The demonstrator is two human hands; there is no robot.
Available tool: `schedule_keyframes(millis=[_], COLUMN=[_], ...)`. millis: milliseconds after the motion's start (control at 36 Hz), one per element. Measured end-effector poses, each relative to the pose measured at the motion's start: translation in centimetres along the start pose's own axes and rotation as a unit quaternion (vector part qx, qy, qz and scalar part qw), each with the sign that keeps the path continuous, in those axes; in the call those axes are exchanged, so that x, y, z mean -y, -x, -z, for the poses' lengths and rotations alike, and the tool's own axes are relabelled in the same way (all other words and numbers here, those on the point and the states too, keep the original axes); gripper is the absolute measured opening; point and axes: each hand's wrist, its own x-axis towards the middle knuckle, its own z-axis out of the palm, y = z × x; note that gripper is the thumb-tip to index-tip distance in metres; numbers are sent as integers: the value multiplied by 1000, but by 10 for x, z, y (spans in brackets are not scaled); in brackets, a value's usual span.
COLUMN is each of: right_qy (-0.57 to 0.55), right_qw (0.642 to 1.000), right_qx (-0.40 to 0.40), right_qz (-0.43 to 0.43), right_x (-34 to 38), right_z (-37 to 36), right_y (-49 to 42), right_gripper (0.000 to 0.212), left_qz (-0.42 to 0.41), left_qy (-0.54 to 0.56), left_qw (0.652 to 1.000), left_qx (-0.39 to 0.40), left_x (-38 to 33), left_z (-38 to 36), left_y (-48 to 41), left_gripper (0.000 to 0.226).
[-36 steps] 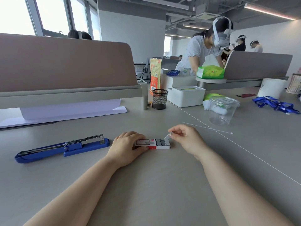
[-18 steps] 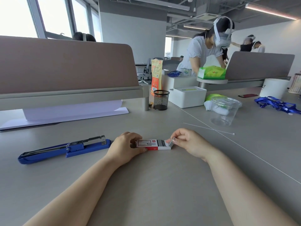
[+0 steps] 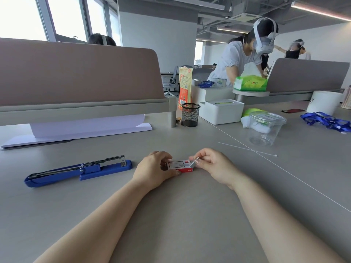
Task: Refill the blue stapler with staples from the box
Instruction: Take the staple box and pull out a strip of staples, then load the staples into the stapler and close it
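Observation:
The blue stapler (image 3: 76, 170) lies swung open flat on the grey desk at the left, its metal staple channel facing up. To its right a small red and white staple box (image 3: 179, 165) rests on the desk. My left hand (image 3: 154, 170) clasps the box's left end. My right hand (image 3: 212, 166) pinches a small silvery strip, seemingly staples or the box's end flap, at the box's right end; which one I cannot tell.
A black mesh pen cup (image 3: 190, 114), a white tissue box (image 3: 221, 111) and a clear plastic tub (image 3: 265, 128) stand further back. A thin white stick (image 3: 247, 149) lies right of my hands. White paper (image 3: 85, 130) sits under the divider. A person leans over the neighbouring desk.
My right hand's fingers have dipped to the box's open right end and lifted slightly again, pinching the small silvery piece. My left hand keeps hold of the box. The stapler has not moved.

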Motion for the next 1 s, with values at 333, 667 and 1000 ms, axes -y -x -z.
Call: schedule_keyframes(millis=[333, 667, 1000], right_qy=[-8, -49, -43], right_qw=[992, 988, 971], right_qx=[-97, -83, -90], right_qz=[77, 124, 215], right_x=[32, 67, 55], right_z=[-40, -162, -191], right_y=[-10, -52, -57], right_gripper=[11, 11, 23], left_qz=[-20, 102, 107], left_qy=[-65, -204, -201], left_qw=[993, 961, 967], left_qx=[-96, -157, -114], left_x=[19, 103, 122], left_z=[65, 116, 115], left_y=[34, 90, 80], left_gripper=[46, 67, 41])
